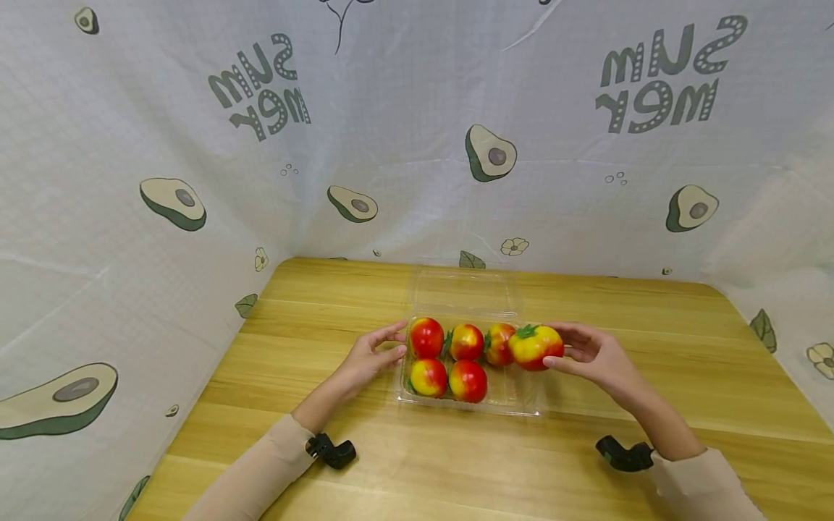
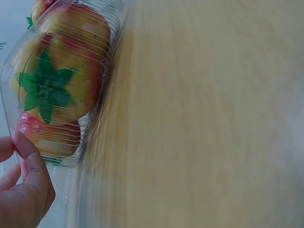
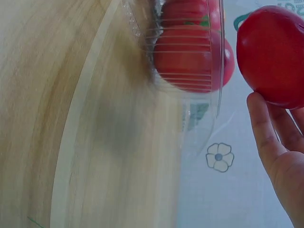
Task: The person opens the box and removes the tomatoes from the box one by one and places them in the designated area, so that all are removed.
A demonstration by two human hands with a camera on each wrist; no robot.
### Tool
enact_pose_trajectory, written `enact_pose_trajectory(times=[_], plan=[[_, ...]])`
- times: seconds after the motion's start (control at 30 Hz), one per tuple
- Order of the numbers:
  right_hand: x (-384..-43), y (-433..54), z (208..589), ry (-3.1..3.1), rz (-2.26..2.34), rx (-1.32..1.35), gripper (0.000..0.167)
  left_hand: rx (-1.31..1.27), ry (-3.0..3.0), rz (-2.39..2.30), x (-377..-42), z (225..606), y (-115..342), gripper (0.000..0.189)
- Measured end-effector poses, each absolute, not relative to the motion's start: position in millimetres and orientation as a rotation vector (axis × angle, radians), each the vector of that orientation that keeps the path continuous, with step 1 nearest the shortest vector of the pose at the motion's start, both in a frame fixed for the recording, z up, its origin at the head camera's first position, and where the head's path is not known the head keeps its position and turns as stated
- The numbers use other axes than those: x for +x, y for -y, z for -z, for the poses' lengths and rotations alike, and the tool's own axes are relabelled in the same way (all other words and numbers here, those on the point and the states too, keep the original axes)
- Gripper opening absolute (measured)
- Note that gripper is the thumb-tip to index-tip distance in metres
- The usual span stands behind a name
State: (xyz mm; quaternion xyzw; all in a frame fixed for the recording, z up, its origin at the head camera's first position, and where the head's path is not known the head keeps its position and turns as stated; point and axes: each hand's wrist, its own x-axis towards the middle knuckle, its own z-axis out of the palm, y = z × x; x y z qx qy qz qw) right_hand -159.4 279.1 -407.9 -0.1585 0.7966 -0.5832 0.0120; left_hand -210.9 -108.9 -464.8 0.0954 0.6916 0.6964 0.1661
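Note:
A clear plastic clamshell box [image 1: 469,405] lies on the table with its lid [image 1: 464,291] folded back. Inside sit several red-and-yellow tomatoes [image 1: 468,381] with green star-shaped leaves, in two rows; the front right part of the box holds none. My left hand [image 1: 373,357] pinches the box's left rim between thumb and fingers, seen close in the left wrist view beside a tomato [image 2: 85,90]. With thumb and fingers, my right hand [image 1: 596,358] grips another tomato [image 1: 536,347] above the box's back right corner. The right wrist view shows its smooth red underside.
The wood-grain table [image 1: 313,304] meets a white cloth [image 1: 404,145] printed with avocados, behind and at both sides. A black wrist device sits on the left sleeve [image 1: 332,451], another on the right sleeve [image 1: 624,454].

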Motion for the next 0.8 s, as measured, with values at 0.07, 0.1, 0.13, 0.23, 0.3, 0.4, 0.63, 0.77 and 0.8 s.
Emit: enact_pose_trajectory(times=[0.07, 0.1, 0.13, 0.23, 0.3, 0.4, 0.63, 0.77, 0.8], plan=[[-159.9, -280.4, 407.9, -2.483, 1.827, -0.49, 0.05, 0.274, -1.967, -1.986, -211.0, 464.9, 108.9, 0.054], [-160.2, -281.0, 407.9, -2.481, 1.834, -0.49, 0.05, 0.275, -1.966, -1.987, -211.1, 464.9, 108.9, 0.054], [-160.6, -281.6, 407.9, -2.48, 1.84, -0.49, 0.049, 0.275, -1.964, -1.989, -211.1, 465.0, 108.9, 0.054], [-161.7, -283.5, 408.1, -2.477, 1.86, -0.493, 0.048, 0.28, -1.96, -1.992, -211.3, 465.4, 109.0, 0.054], [-162.7, -284.9, 408.5, -2.474, 1.875, -0.494, 0.047, 0.282, -1.955, -1.996, -211.3, 466.2, 109.4, 0.054], [-164.1, -287.3, 409.1, -2.482, 1.885, -0.492, 0.046, 0.28, -1.948, -2.0, -211.1, 465.8, 109.4, 0.054], [-167.9, -293.7, 410.9, -2.483, 1.903, -0.474, 0.044, 0.277, -1.945, -2.001, -210.4, 465.5, 109.5, 0.054], [-170.7, -297.4, 412.2, -2.495, 1.908, -0.465, 0.042, 0.277, -1.937, -2.004, -210.8, 466.3, 109.6, 0.053], [-171.4, -298.3, 412.4, -2.499, 1.91, -0.462, 0.042, 0.275, -1.934, -2.005, -210.9, 466.0, 109.4, 0.053]])
